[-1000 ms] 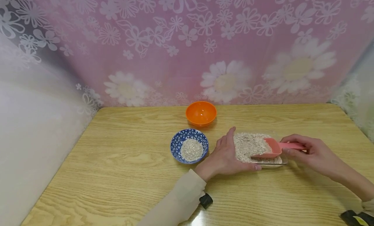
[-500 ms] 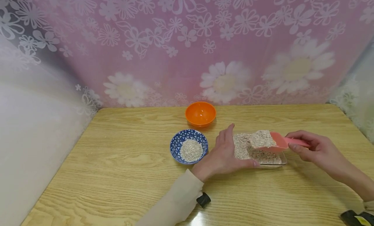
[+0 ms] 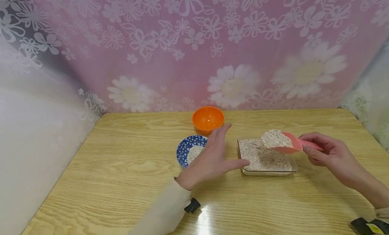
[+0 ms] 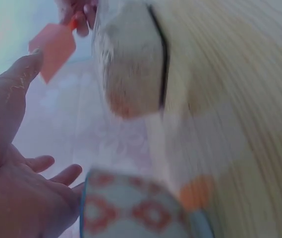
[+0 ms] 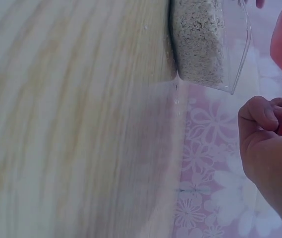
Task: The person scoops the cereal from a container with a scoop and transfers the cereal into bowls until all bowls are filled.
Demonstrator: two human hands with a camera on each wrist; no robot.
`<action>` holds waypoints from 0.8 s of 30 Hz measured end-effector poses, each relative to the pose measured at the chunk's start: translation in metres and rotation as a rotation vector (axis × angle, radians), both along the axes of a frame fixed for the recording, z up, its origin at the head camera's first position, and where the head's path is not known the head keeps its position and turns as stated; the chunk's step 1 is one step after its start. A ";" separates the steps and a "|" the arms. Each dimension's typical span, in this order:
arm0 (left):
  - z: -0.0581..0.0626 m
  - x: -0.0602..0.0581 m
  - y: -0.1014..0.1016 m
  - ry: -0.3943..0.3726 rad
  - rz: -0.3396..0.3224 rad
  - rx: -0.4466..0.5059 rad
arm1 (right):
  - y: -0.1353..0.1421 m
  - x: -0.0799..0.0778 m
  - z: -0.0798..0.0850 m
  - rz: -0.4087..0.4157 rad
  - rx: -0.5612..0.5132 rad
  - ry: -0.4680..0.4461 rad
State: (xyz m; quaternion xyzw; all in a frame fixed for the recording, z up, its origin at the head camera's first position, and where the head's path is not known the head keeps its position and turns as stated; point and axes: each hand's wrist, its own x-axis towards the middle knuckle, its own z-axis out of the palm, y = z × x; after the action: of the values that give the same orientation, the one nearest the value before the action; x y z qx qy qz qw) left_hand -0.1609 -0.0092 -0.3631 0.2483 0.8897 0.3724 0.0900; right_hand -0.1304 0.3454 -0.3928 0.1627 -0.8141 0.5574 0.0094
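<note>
My right hand (image 3: 328, 157) grips the handle of a pink scoop (image 3: 296, 144), heaped with oat flakes (image 3: 276, 138). The scoop hangs above a clear rectangular container (image 3: 267, 173) filled with the same flakes. My left hand (image 3: 209, 159) is spread out between that container and a blue-and-white patterned bowl (image 3: 183, 150), partly covering the bowl. Some flakes lie in the bowl. The left thumb reaches over the container's left edge in the head view; whether it touches is unclear. In the right wrist view, curled fingers (image 5: 267, 116) hold the scoop's handle.
An orange bowl (image 3: 208, 118) stands behind the patterned bowl, near the back of the wooden table (image 3: 121, 167). A flowered pink curtain (image 3: 170, 59) hangs along the table's far edge.
The scoop has come up out of the flakes carrying a heap. My left hand has let go of the container and moved left, over the patterned bowl's right side.
</note>
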 end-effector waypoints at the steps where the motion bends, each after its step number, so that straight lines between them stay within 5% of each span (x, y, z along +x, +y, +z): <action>1: 0.001 0.000 -0.005 0.007 0.003 0.007 | -0.001 0.000 0.000 0.006 -0.021 -0.005; 12: 0.002 -0.005 -0.063 0.065 0.105 0.052 | -0.006 -0.004 0.001 0.027 -0.167 -0.008; 24: -0.017 -0.011 -0.111 0.024 0.123 -0.057 | -0.019 -0.008 0.009 0.036 -0.193 0.009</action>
State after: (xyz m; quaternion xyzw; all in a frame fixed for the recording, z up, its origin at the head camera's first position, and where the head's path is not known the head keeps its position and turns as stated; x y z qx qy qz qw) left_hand -0.1718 -0.1198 -0.3805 0.1950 0.9146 0.3486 0.0635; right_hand -0.1386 0.3262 -0.3836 0.1782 -0.7535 0.6325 0.0188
